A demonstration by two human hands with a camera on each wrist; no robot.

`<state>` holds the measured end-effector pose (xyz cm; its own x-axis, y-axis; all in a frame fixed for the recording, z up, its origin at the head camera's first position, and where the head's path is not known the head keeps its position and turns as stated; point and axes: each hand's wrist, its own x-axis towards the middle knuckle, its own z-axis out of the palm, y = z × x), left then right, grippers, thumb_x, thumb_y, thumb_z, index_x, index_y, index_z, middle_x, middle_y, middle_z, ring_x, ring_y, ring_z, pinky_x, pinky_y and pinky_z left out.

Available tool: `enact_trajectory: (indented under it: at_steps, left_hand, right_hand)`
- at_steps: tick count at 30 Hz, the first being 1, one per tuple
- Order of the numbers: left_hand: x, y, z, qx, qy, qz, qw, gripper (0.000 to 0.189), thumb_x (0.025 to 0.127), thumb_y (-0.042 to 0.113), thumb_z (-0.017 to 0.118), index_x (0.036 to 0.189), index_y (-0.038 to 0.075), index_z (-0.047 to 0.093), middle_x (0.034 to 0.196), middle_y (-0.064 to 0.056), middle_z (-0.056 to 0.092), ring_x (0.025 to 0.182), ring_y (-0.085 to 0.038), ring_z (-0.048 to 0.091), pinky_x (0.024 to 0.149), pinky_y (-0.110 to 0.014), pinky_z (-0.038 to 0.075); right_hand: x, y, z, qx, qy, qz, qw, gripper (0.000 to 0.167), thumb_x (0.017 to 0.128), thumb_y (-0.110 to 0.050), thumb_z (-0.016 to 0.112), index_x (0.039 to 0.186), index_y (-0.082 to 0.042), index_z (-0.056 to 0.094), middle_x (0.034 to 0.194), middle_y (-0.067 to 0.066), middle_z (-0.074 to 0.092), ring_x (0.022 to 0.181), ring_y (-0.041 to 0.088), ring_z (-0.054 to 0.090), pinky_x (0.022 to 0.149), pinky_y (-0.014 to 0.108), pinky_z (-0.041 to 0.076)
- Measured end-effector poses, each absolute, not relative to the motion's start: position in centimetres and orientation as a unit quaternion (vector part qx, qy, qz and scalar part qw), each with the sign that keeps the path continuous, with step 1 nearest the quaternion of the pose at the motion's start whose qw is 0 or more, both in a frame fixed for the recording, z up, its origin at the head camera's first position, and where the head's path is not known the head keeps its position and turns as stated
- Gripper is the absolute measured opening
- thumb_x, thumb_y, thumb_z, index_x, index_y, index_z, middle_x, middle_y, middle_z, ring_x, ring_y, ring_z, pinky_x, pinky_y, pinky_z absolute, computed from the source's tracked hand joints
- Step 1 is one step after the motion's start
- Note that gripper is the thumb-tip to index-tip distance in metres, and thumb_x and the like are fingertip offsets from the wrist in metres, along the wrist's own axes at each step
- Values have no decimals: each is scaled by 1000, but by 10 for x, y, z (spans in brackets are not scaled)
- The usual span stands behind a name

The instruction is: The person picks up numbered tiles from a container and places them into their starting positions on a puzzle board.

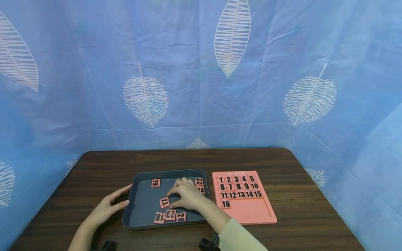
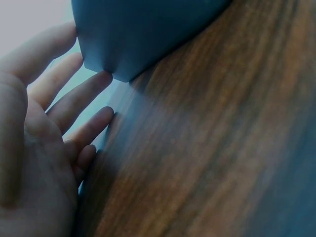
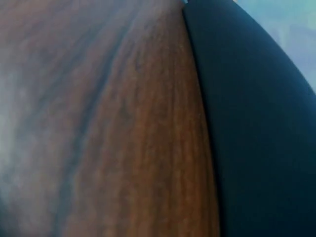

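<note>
My right hand (image 1: 187,194) reaches into a dark grey tray (image 1: 142,198). Its thumb and index finger are at the edges of a pink number tile (image 1: 164,202), which seems to read 17, and pinch it. At the tray's left side, my left hand (image 1: 108,206) touches the rim with fingers extended; in the left wrist view its fingertips (image 2: 106,76) meet the tray's outer wall (image 2: 133,34). Tiles 18 (image 1: 159,218), 23 (image 1: 170,214) and 20 (image 1: 181,217) lie near the front wall. The right wrist view shows the tray wall (image 3: 261,118) but no hand.
Right of the tray lies a pink number board (image 1: 251,211), with tiles 1 to 16 in order and its lower recess bare. Tile 19 (image 1: 155,182) lies at the tray's back left, tiles 22 (image 1: 199,181) and 24 (image 1: 201,189) at its right. A blue curtain (image 1: 194,104) hangs behind the wooden table (image 1: 301,195).
</note>
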<state>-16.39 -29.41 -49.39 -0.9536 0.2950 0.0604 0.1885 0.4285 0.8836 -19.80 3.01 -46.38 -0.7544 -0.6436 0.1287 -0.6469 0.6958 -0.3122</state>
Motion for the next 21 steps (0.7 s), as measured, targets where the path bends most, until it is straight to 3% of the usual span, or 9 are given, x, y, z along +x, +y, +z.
enact_trajectory:
  at_steps: [15,21]
  left_hand:
    - [-165,-296,-492,132,841,520,62,56,96,22,59,147,11,39,149,-22,33,135,-50,21,91,-78,15]
    - [-165,-295,-493,138,839,523,63,56,96,21,59,147,11,39,149,-21,33,135,-49,23,92,-76,20]
  right_hand:
    - [-197,28,-467,342,-922,183,19,31,78,-49,75,105,-32,73,95,-14,51,83,6,36,74,26,30]
    - [-195,35,-463,330,-919,213,36,31,76,-47,78,102,-31,73,95,-12,51,81,7,36,74,27,31]
